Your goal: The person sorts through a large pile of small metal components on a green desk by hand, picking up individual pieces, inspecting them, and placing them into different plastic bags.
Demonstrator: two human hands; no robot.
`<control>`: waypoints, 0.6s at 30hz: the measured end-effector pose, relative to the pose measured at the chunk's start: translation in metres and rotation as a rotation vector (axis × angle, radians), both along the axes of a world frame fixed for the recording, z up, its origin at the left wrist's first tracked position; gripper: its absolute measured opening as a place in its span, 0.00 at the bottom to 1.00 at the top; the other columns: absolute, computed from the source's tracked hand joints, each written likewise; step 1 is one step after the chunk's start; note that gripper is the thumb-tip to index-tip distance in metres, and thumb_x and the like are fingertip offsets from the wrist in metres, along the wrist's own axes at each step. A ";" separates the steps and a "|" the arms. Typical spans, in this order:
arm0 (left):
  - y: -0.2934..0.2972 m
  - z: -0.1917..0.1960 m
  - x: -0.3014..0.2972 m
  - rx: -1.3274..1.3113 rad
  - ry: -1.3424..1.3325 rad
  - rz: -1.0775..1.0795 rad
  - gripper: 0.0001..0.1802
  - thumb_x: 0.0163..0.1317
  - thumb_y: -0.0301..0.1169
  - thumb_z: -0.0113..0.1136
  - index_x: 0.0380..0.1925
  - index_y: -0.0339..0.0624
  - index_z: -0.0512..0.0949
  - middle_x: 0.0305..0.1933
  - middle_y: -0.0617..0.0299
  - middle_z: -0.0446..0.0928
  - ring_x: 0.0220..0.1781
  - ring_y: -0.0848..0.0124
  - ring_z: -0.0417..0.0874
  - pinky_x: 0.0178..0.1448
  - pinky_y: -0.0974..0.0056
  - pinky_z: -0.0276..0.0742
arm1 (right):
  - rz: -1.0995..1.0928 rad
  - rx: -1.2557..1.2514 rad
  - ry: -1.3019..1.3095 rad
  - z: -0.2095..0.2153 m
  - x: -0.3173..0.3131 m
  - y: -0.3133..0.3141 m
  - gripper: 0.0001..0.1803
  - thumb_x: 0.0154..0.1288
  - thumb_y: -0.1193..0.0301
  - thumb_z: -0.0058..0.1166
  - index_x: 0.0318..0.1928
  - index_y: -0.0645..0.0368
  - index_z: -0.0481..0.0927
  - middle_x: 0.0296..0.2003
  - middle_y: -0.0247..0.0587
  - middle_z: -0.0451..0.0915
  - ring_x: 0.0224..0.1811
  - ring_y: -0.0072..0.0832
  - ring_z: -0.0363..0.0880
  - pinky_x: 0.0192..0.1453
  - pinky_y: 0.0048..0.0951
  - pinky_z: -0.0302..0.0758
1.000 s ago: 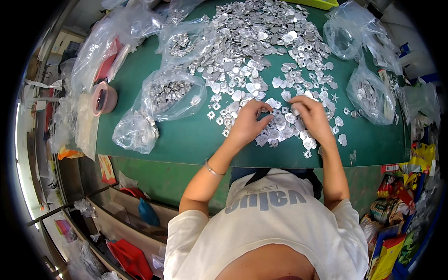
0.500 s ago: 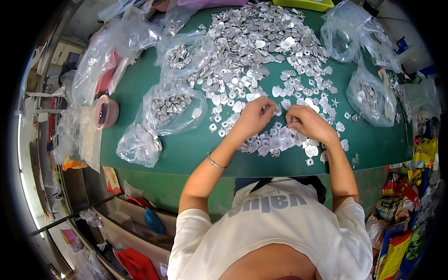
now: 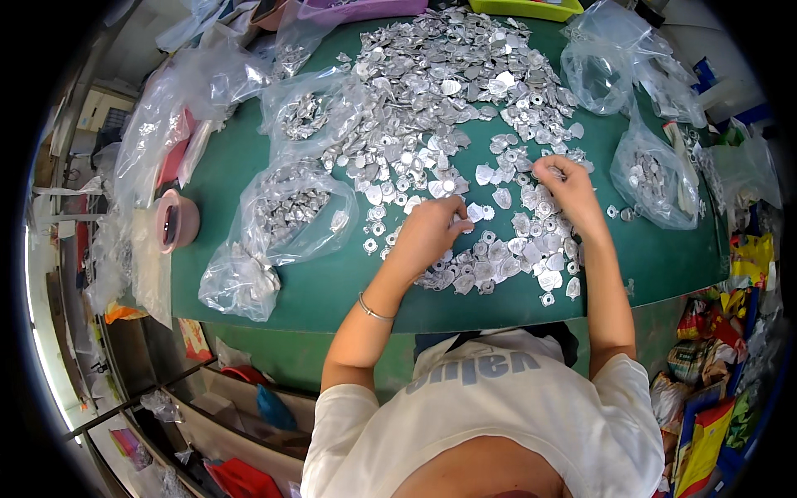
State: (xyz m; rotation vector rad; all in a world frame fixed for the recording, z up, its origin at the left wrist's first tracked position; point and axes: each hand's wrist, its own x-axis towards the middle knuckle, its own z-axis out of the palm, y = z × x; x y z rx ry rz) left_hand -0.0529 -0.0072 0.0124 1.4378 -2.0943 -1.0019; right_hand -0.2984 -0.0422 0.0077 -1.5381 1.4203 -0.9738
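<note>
Small flat silver metal pieces, some shield-shaped and some round with a hole, lie in a loose band point(image 3: 486, 267) on the green table point(image 3: 315, 286). Over its left part is my left hand point(image 3: 432, 232), thumb and fingers pinched at a small silver metal piece point(image 3: 475, 212). Farther right and away from me, my right hand point(image 3: 571, 189) has its fingers curled among the pieces below the big heap point(image 3: 448, 75). Whatever lies between those fingertips is mostly hidden.
Clear bags of metal parts point(image 3: 290, 203) lie on the left, with another bag point(image 3: 652, 178) on the right. A pink tub point(image 3: 177, 221) stands at the left edge. Purple point(image 3: 361, 10) and yellow-green bins point(image 3: 527, 8) sit at the far edge.
My hands have moved apart. The left has come back toward me and slightly left; the right has reached away from me and to the right. The view has shifted slightly.
</note>
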 end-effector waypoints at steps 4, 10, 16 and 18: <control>0.008 -0.007 -0.002 -0.067 -0.151 -0.044 0.16 0.47 0.31 0.66 0.35 0.40 0.73 0.25 0.52 0.77 0.30 0.52 0.78 0.33 0.56 0.71 | -0.029 -0.223 0.661 -0.004 0.025 0.013 0.14 0.50 0.65 0.63 0.28 0.63 0.75 0.27 0.47 0.74 0.32 0.46 0.76 0.34 0.42 0.71; 0.000 -0.004 -0.001 0.200 0.339 -0.034 0.07 0.55 0.26 0.59 0.31 0.39 0.70 0.23 0.59 0.73 0.19 0.67 0.73 0.21 0.67 0.65 | -0.022 -0.428 0.533 -0.030 0.004 -0.002 0.09 0.63 0.67 0.50 0.34 0.62 0.73 0.24 0.45 0.73 0.24 0.36 0.72 0.26 0.34 0.68; 0.000 -0.004 -0.001 0.880 1.396 -0.264 0.13 0.54 0.27 0.51 0.39 0.36 0.66 0.31 0.52 0.68 0.17 0.78 0.60 0.15 0.76 0.54 | 0.144 0.474 -1.394 -0.005 -0.017 -0.005 0.11 0.66 0.67 0.45 0.41 0.63 0.72 0.31 0.40 0.72 0.21 0.22 0.61 0.14 0.16 0.55; 0.002 0.008 -0.010 0.936 1.440 -0.109 0.13 0.54 0.26 0.49 0.39 0.36 0.66 0.30 0.53 0.68 0.17 0.77 0.60 0.15 0.76 0.54 | 0.051 0.515 -1.444 0.010 -0.010 -0.004 0.12 0.65 0.67 0.46 0.41 0.63 0.73 0.29 0.40 0.69 0.23 0.22 0.62 0.11 0.17 0.51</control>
